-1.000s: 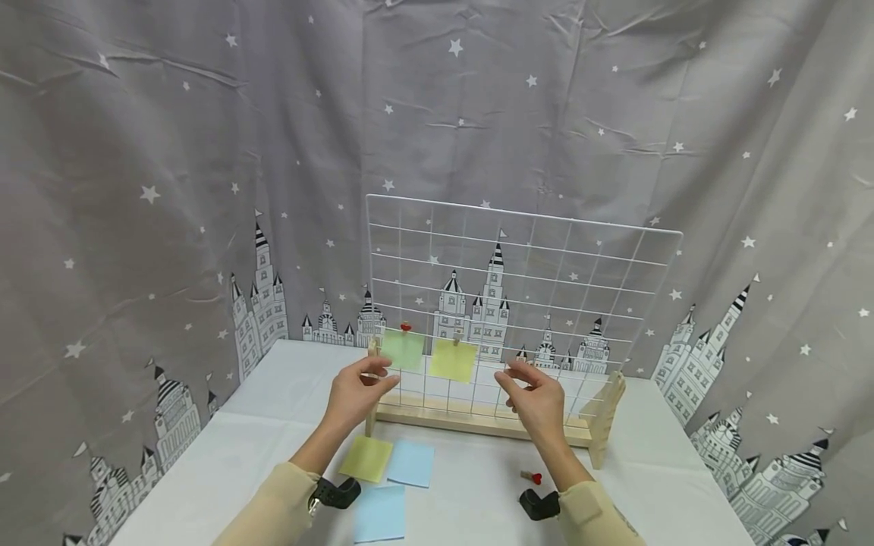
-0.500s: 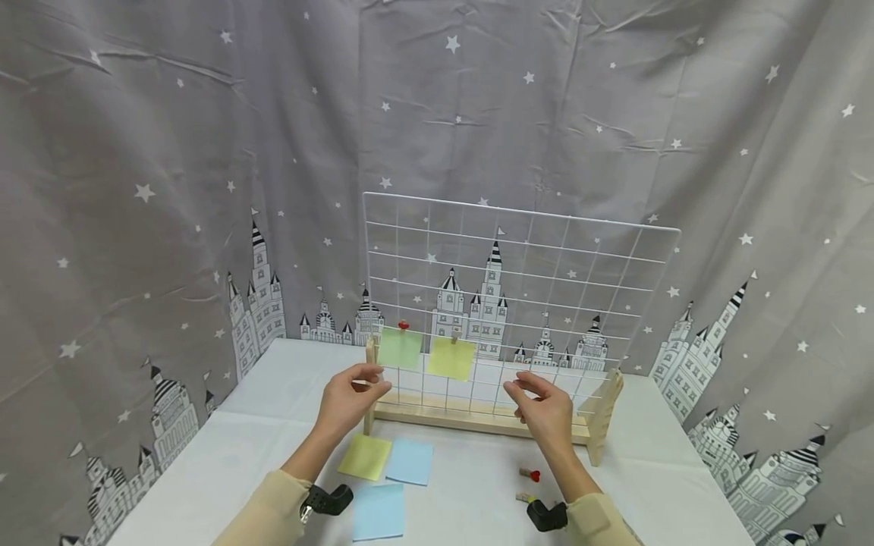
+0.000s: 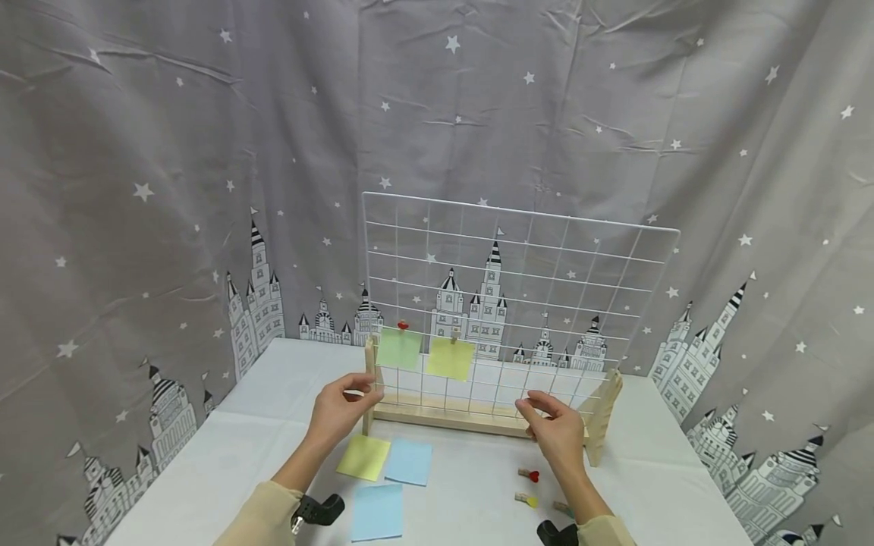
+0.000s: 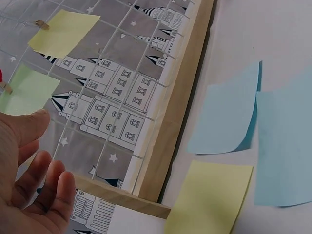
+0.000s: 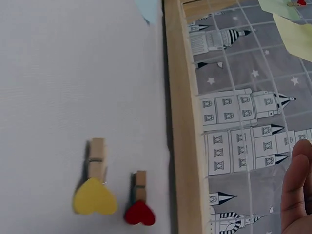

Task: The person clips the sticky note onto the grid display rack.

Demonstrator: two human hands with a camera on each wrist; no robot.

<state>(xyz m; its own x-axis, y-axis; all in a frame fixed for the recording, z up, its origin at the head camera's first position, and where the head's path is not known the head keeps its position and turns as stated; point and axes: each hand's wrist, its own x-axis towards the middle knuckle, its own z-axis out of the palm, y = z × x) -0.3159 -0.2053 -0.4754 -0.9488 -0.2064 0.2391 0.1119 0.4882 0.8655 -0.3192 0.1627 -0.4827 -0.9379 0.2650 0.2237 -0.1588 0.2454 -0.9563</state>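
Note:
My left hand (image 3: 337, 410) hovers at the lower left of a white wire grid (image 3: 519, 211), with thumb and fingers loosely bent and nothing between them. On the grid a green sticky note (image 3: 399, 349) hangs under a red-topped clothespin, and beside it a yellow sticky note (image 3: 451, 359) under a small wooden clothespin. My right hand (image 3: 560, 435), also holding nothing, is before the grid's lower right. Below it on the table lie a clothespin with a red heart (image 5: 140, 212), one with a yellow heart (image 5: 94, 197) and a third (image 3: 563, 509), partly hidden by the wrist.
Three sticky-note pieces lie at the table's front left: a yellow one (image 3: 364, 457), a blue one (image 3: 409, 462) and another blue one (image 3: 378, 513). A wooden stand (image 3: 451, 418) carries the grid. Behind hangs a grey curtain (image 3: 437, 114) printed with stars and castles.
Both hands have drawn back from the grid, the left one down and leftward, the right one down and rightward. The yellow-heart clothespin and the third one have come into sight.

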